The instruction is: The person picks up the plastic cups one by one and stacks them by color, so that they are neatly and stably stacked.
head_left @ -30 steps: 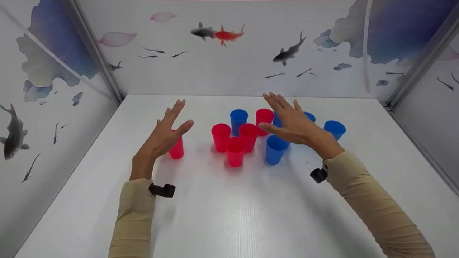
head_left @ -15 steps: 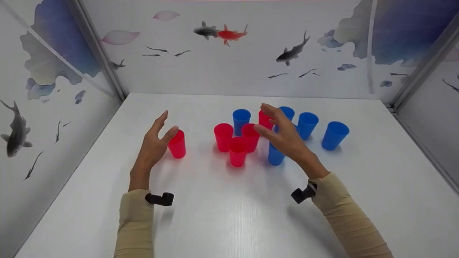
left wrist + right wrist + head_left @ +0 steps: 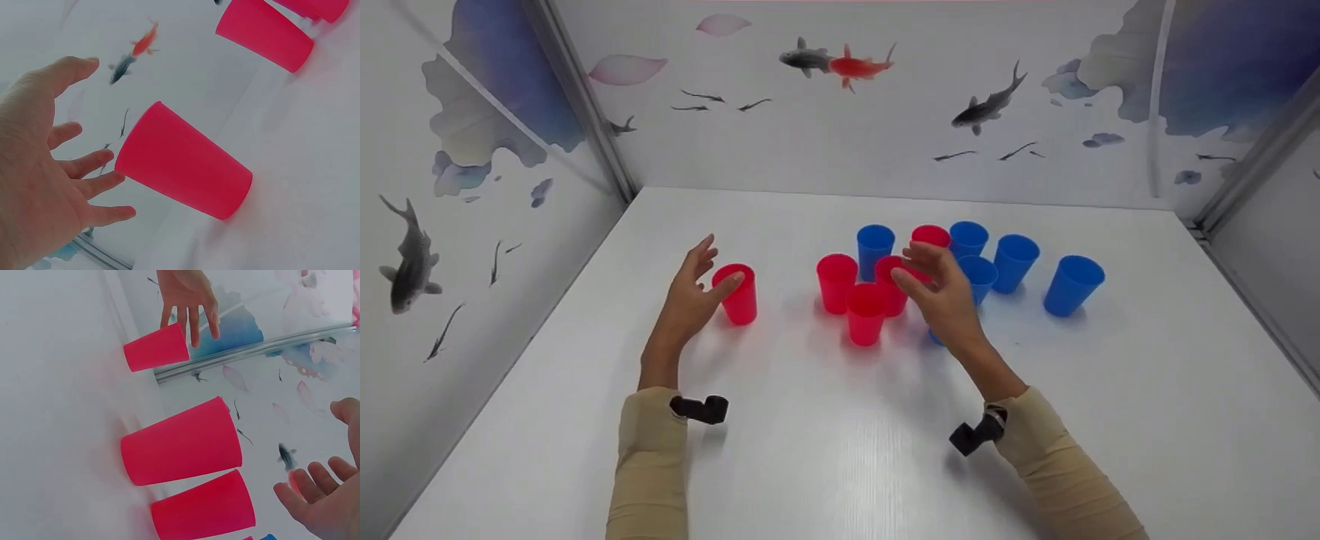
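My left hand (image 3: 688,300) hovers at the left side of a lone red cup (image 3: 741,306), its thumb in front of the rim. In the left wrist view, spread fingers (image 3: 93,216) are close to that cup's (image 3: 185,166) rim; whether they touch is unclear. My right hand (image 3: 949,304), fingers loosely bent and holding nothing, is over the cup group. It hides most of a front blue cup (image 3: 937,337) and part of a red cup (image 3: 891,296). Two more red cups, one at left (image 3: 836,289) and one in front (image 3: 866,322), stand upright beside it.
Several blue cups stand at the back and right, including a back blue cup (image 3: 875,251), a middle blue cup (image 3: 1016,264) and an outer blue cup (image 3: 1072,286). A red cup (image 3: 930,235) is among them. Fish-patterned walls (image 3: 660,150) border the white table (image 3: 810,450).
My right hand has moved left and nearer to me, from over the blue cups. My left hand has come lower beside the lone red cup. The head view has shifted slightly.
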The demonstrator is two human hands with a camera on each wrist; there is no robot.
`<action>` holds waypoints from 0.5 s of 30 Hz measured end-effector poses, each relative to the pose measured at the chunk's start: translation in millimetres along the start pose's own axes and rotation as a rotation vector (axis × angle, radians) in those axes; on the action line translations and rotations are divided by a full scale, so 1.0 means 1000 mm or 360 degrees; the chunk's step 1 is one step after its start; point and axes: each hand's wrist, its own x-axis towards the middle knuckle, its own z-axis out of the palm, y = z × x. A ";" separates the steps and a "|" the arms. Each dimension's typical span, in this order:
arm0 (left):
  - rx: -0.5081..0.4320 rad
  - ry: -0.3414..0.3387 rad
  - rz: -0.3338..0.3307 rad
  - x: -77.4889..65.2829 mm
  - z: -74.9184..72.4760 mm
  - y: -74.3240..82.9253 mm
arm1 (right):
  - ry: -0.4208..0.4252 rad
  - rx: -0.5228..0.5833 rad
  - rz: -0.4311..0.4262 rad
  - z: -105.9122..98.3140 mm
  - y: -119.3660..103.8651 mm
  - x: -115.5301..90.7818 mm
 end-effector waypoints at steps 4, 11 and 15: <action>-0.0014 -0.0021 -0.0021 0.000 -0.003 -0.007 | -0.0012 -0.0018 0.0106 0.012 0.003 -0.006; -0.0093 -0.0066 -0.0048 0.001 -0.003 -0.016 | -0.0005 -0.0067 0.0289 0.030 0.007 -0.016; -0.0147 -0.0133 -0.0067 0.005 0.003 -0.019 | 0.0027 -0.0090 0.0325 0.033 0.008 -0.020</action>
